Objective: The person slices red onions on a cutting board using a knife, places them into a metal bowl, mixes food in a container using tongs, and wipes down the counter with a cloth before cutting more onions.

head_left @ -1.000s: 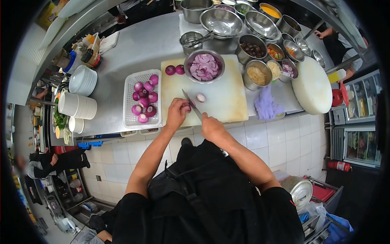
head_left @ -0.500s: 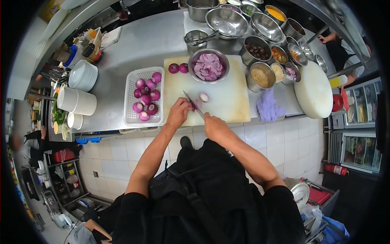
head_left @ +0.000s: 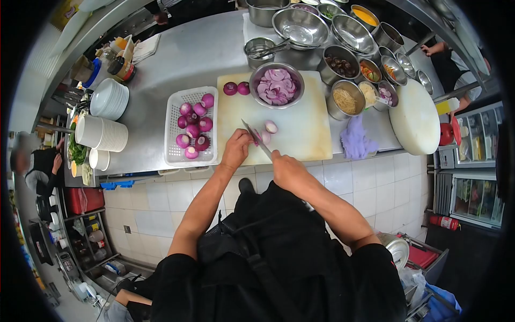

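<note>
My right hand point(head_left: 285, 167) is closed around the handle of a kitchen knife point(head_left: 258, 140), whose blade slants up and left over the cutting board point(head_left: 306, 140). On the blade's left side, the fingers of my left hand point(head_left: 237, 147) are bent onto a red onion piece point(head_left: 257, 138), largely hidden by the fingers and blade. Cut onion pieces point(head_left: 270, 126) lie just right of the knife. Farther back on the board, a metal bowl point(head_left: 298, 95) holds sliced red onion point(head_left: 276, 87). Two whole red onions point(head_left: 230, 88) rest left of that bowl.
A white basket point(head_left: 170, 121) of peeled red onions stands left of the board. Metal bowls and pots point(head_left: 339, 65) of ingredients crowd the back right, near a purple cloth point(head_left: 356, 140) and a round white board point(head_left: 413, 118). Stacked white bowls point(head_left: 102, 134) stand left. Other people are at the edges.
Both hands and the knife keep nearly the same place, with small shifts at the onion. At the far left, another person has moved farther into view.
</note>
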The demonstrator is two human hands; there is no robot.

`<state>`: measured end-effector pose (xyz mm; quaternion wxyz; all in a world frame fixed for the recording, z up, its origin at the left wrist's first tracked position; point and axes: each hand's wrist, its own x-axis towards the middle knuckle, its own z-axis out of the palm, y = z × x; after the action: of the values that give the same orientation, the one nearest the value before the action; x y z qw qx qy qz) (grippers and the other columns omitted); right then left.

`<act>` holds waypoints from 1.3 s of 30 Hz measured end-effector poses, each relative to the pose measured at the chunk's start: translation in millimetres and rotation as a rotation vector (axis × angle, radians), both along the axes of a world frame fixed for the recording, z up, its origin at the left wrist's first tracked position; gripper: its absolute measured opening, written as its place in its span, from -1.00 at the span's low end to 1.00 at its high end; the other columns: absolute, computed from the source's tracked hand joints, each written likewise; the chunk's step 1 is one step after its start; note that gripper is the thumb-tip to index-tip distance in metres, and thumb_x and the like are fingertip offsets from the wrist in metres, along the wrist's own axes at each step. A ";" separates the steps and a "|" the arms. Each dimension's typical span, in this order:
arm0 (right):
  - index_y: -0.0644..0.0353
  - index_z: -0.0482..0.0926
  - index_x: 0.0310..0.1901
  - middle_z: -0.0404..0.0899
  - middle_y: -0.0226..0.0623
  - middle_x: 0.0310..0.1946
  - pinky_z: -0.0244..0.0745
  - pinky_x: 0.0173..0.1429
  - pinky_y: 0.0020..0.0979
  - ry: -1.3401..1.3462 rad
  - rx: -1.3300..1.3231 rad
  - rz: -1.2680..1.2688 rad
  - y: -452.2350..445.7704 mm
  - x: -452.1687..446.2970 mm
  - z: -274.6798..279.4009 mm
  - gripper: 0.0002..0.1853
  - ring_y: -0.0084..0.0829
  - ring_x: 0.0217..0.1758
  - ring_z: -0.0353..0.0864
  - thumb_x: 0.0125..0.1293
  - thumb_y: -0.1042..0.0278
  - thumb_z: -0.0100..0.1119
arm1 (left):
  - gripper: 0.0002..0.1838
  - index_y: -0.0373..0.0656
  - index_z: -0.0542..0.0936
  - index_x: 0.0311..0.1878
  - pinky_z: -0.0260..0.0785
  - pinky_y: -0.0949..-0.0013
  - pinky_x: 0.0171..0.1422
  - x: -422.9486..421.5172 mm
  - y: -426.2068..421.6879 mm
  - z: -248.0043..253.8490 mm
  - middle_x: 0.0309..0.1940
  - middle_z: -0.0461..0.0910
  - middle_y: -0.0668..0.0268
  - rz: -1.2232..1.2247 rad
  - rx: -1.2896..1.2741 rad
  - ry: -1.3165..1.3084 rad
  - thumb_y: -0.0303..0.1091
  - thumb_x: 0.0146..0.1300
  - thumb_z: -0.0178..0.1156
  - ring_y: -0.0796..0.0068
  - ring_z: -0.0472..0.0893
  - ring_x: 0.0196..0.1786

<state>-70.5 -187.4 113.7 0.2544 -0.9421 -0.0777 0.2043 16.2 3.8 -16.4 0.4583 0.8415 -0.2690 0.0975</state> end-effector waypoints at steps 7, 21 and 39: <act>0.47 0.39 0.00 0.63 0.32 -0.27 0.54 0.04 0.11 0.100 0.004 -0.030 -1.6 4.0 4.7 -0.70 0.25 -0.10 0.67 0.21 0.60 0.00 | -0.86 -0.23 0.64 -0.28 0.51 0.20 -0.11 0.6 -0.1 -0.7 -0.24 0.57 0.14 0.006 0.005 -0.049 -0.67 0.12 0.25 0.08 0.62 -0.19; 0.48 0.41 0.01 0.63 0.33 -0.19 0.58 0.05 0.05 0.109 0.064 0.014 -0.3 4.2 -13.3 -0.70 0.21 -0.06 0.67 0.25 0.59 -0.01 | -0.82 -0.21 0.71 -0.14 0.48 0.13 0.07 34.7 -43.3 84.0 -0.19 0.71 0.15 -0.158 0.156 -0.026 -0.52 0.19 0.25 0.06 0.64 -0.09; 0.50 0.36 -0.11 0.55 0.00 -0.67 0.51 -0.63 -0.19 0.234 0.323 -0.259 -19.2 4.1 -28.6 -0.77 -0.22 -0.75 0.56 0.42 0.42 -0.06 | -0.68 -0.25 0.43 0.11 0.40 0.47 -0.28 30.9 3.7 28.3 -0.35 0.62 0.29 -0.042 -0.321 0.902 -0.54 0.33 0.23 0.57 0.56 -0.38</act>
<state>-66.4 -206.6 85.1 0.4331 -0.8611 0.0421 0.2628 47.0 7.6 11.9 0.6554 0.7127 -0.0415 -0.2464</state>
